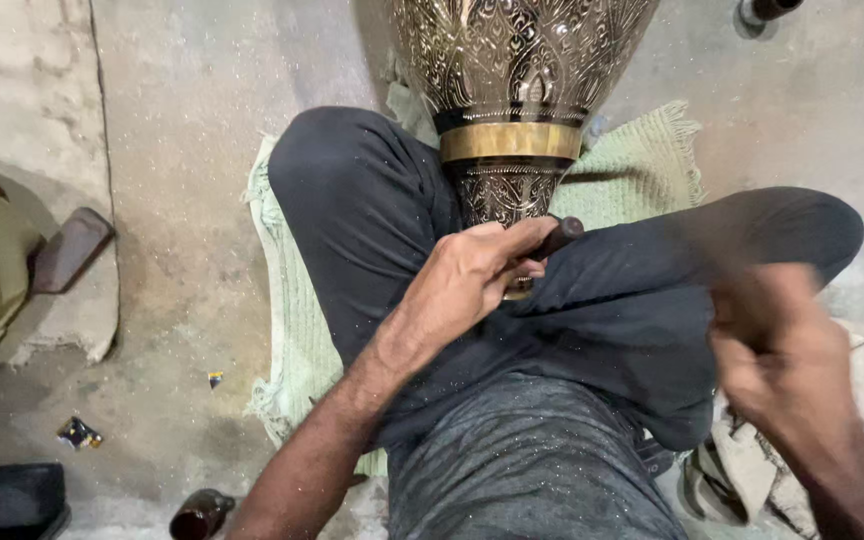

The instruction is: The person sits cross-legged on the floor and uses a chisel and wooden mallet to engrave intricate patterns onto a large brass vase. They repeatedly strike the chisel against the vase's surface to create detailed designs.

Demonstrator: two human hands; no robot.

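The big engraved brass vase [517, 80] lies across the person's lap, its narrow neck toward the body, w/ a plain gold band [510, 142] ringing it just above the neck. Dark cut patterns cover the metal on both sides of that band.

The left hand [477, 275] sits right at the vase neck, fingers curled shut around a dark rod-like tool [558, 238]; the tool's end sticks out past the knuckles, beside the vase neck. Whether its tip touches the metal can't be told, since the hand hides it.

The right hand [782, 350] is off to the right of the vase, well apart from it, over the knee. It's badly blurred, so its grip can't be told, nor whether it has anything in it.

Under the legs & below the vase is a pale green mat [642, 170] on the concrete floor [192, 200]. Far left of the vase lies a flat rusty metal piece [70, 250]. 1 small brown bottle [200, 514] lies on the floor below-left of the vase, near the left forearm.
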